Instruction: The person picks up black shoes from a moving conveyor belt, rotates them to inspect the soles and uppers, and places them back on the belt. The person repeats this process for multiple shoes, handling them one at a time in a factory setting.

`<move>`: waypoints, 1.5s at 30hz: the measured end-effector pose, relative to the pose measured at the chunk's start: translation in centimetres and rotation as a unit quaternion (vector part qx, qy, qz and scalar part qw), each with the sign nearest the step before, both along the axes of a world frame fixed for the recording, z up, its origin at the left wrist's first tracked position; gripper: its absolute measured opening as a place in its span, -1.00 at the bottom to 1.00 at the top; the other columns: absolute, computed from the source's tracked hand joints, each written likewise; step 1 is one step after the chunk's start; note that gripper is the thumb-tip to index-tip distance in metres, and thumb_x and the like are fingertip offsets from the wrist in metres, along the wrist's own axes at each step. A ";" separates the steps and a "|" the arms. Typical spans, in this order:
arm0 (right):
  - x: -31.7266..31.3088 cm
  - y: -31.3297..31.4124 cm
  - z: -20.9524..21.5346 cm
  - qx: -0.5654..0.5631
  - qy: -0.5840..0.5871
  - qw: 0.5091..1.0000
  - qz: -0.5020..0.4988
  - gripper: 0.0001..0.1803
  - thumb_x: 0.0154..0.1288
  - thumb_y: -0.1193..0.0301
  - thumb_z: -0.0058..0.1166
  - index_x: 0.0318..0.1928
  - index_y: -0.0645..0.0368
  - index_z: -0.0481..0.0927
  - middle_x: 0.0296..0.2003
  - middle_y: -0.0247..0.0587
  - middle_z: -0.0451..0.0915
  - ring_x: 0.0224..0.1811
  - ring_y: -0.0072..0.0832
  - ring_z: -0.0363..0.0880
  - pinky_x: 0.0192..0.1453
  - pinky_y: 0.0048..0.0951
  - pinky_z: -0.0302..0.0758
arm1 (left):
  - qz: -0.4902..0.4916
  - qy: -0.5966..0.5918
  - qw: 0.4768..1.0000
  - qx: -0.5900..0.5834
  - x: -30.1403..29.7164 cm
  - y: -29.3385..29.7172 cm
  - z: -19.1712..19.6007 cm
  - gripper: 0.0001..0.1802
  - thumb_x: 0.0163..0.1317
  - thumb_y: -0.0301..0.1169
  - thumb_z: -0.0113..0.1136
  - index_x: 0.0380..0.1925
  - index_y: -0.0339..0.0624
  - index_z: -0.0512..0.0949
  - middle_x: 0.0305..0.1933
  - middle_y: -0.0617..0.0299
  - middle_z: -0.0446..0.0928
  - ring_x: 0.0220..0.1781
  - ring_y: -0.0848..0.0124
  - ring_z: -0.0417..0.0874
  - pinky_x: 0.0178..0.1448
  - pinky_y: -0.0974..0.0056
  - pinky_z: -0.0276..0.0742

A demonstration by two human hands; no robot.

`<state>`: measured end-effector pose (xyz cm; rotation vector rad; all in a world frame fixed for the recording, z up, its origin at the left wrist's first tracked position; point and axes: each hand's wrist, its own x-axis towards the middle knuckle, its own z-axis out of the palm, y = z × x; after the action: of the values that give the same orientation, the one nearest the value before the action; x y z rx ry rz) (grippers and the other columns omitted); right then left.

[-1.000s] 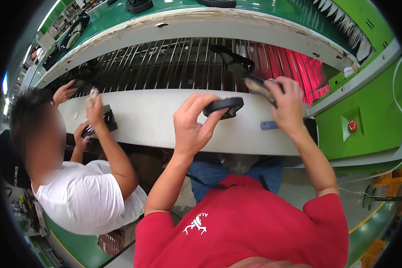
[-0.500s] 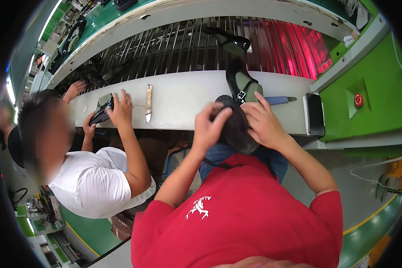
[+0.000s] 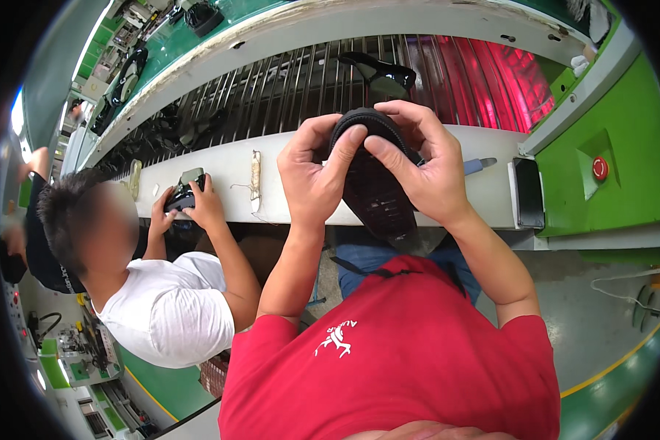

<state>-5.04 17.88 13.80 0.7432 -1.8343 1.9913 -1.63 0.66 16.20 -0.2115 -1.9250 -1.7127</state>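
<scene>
A black shoe sole (image 3: 378,187) is held up in front of my chest between both hands, its ridged underside facing me. My left hand (image 3: 312,169) grips its left edge and my right hand (image 3: 429,165) its right edge, both thumbs pressing near the rounded upper end. My other fingers curl round behind it. Most of what lies behind the sole is hidden; a bit of black shows beside my right fingers. Beyond my hands, a glossy black shoe with a green last (image 3: 389,79) lies on the metal rollers.
A white ledge (image 3: 235,158) runs across in front of me. On it are a blue-handled tool (image 3: 480,165), a dark phone-like slab (image 3: 528,192) and a thread-wound stick (image 3: 255,180). At left a co-worker (image 3: 169,308) handles a black shoe. A red button (image 3: 600,169) sits on the green panel.
Both hands have risen away from my lap with the sole, its underside now turned toward me. The buckled shoe that stood on the ledge no longer shows there. The co-worker's hands have closed round their shoe.
</scene>
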 end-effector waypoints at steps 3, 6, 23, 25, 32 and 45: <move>-0.1 -0.5 -0.1 -0.038 -0.011 0.999 0.020 -0.59 0.46 0.35 0.54 0.20 0.21 0.74 -0.10 -0.22 0.81 -0.13 -0.53 0.80 -0.01 -0.47 0.71 | 0.005 0.013 1.000 0.015 0.3 0.0 -0.5 -0.72 0.40 -0.46 0.61 -0.01 -0.37 0.74 -0.17 0.22 0.83 -0.16 0.56 0.80 -0.05 0.44 0.70; -0.2 -0.5 0.0 -0.026 0.025 0.999 -0.007 -0.67 0.48 0.42 0.51 0.16 0.21 0.77 -0.12 -0.24 0.83 -0.12 -0.57 0.80 -0.03 -0.53 0.69 | 0.007 0.043 0.999 -0.003 0.3 -0.3 -0.8 -0.69 0.36 -0.48 0.63 0.00 -0.38 0.75 -0.16 0.21 0.83 -0.19 0.56 0.81 -0.12 0.43 0.71; -5.2 10.3 -8.5 0.342 -0.039 0.922 -0.176 -0.64 0.74 0.22 0.12 0.11 0.23 0.84 0.09 -0.02 0.78 0.23 -0.15 0.70 0.41 -0.15 0.53 | -0.058 -0.135 0.977 0.155 -6.6 -5.0 -7.5 -0.70 0.46 -0.38 0.56 -0.02 -0.43 0.78 -0.20 0.18 0.83 -0.24 0.55 0.79 -0.09 0.44 0.71; -4.1 11.9 -12.4 0.475 -0.065 0.857 -0.190 -0.67 0.70 0.26 0.15 0.03 0.24 0.86 0.12 -0.01 0.76 0.31 -0.05 0.66 0.48 -0.08 0.48 | -0.041 -0.150 0.974 0.167 -7.7 -6.2 -9.2 -0.68 0.46 -0.35 0.56 -0.03 -0.44 0.78 -0.21 0.19 0.83 -0.24 0.57 0.78 -0.10 0.47 0.69; -4.7 15.3 -15.2 0.397 0.015 0.914 -0.089 -0.76 0.59 0.44 0.26 -0.27 0.33 0.75 0.03 -0.11 0.76 0.31 -0.06 0.69 0.50 -0.07 0.51 | -0.024 -0.150 0.975 0.162 -8.9 -7.0 -12.4 -0.64 0.47 -0.31 0.56 0.00 -0.44 0.77 -0.20 0.18 0.83 -0.22 0.56 0.79 -0.08 0.48 0.68; -3.3 -0.6 -2.1 0.018 -0.058 0.998 -0.022 -0.58 0.45 0.37 0.55 0.20 0.27 0.74 -0.06 -0.21 0.83 -0.04 -0.58 0.80 0.05 -0.52 0.71 | -0.033 0.011 0.997 0.063 -4.3 -0.5 -3.7 -0.73 0.46 -0.49 0.53 0.08 -0.37 0.78 -0.13 0.16 0.85 -0.12 0.55 0.81 -0.04 0.45 0.72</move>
<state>-8.33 17.24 11.72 0.6050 -1.9391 2.0166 -5.93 0.12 12.51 -0.2477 -1.8038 -1.8597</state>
